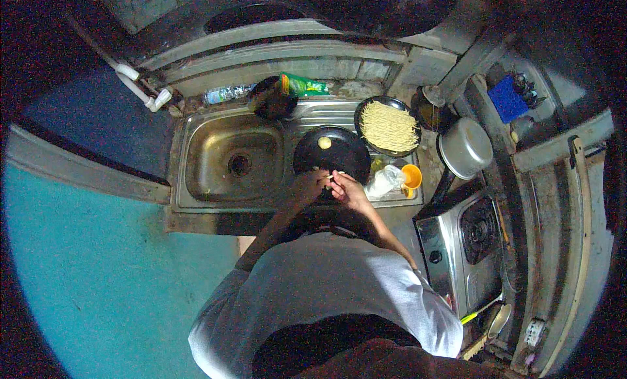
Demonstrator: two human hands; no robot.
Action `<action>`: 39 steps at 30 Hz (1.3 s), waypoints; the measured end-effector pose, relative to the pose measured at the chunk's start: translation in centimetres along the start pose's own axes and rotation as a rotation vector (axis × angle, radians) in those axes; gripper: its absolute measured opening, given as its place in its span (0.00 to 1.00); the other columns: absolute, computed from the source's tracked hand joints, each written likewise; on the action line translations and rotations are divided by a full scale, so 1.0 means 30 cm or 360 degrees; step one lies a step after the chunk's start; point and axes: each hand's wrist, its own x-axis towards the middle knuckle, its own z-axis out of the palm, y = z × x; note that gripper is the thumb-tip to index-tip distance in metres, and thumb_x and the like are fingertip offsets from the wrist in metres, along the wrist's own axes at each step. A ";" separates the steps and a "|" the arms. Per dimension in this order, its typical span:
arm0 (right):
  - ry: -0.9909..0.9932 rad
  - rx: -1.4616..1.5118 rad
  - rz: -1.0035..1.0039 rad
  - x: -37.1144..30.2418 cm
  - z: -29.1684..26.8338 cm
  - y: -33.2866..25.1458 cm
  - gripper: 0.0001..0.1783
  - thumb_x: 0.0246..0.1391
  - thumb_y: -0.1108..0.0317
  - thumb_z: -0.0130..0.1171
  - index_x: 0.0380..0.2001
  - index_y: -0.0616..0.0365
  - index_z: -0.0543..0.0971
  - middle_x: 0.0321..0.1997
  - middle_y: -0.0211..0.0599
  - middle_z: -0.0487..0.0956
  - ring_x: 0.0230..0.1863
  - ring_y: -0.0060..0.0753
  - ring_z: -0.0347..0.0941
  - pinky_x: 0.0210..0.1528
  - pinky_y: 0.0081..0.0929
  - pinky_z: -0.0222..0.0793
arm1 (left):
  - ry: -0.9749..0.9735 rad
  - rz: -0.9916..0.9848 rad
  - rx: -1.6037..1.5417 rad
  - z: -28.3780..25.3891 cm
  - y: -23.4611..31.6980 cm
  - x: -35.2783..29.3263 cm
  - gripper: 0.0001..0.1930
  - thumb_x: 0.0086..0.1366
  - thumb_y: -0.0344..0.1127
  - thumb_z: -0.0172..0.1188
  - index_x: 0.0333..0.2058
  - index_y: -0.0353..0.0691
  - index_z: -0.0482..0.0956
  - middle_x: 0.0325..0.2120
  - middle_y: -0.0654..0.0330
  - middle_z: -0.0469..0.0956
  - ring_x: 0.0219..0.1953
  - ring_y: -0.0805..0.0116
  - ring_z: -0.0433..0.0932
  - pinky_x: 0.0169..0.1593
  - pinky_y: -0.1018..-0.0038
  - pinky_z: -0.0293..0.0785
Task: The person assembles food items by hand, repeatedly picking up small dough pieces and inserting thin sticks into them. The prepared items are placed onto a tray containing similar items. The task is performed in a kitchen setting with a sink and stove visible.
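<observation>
The left hand [318,183] and the right hand [348,188] meet over the near rim of a round black dish [349,150], close to the front edge of the steel sink top [290,201]. The right fingers are drawn together, thumb and forefinger pinching a small pale piece [331,176] between the two hands; the left fingers are bent toward it, but in that shade I cannot tell whether they grip it too. Toward its far side the black dish holds one round, yellowish ball [324,142]. At the sink top's far right corner, a second dark dish [358,121] is heaped with pale, thin strips [390,126]. Nearer the front right corner, a white plastic bag [385,181] stands just beside an orange cup [412,176]; their contents are hard to make out. The basin [209,167] takes up the left half, its drain [240,164] showing, and a narrow steel strip parts its right rim from the black dish. Along the back edge are a clear bottle [228,94], a dark pot [271,99] and a green packet [305,85], whose print is too small to read. Beyond the right edge sits a silver pot [465,147].
</observation>
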 end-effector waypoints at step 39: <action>0.0103 0.0041 -0.0280 -0.028 0.063 -0.039 0.06 0.50 0.71 0.59 0.32 0.58 0.75 0.31 0.36 0.79 0.27 0.26 0.77 0.33 0.21 0.77 | 0.0307 0.0347 -0.0114 -0.051 0.107 -0.046 0.12 0.56 0.41 0.60 0.35 0.40 0.80 0.26 0.56 0.80 0.29 0.61 0.78 0.37 0.70 0.72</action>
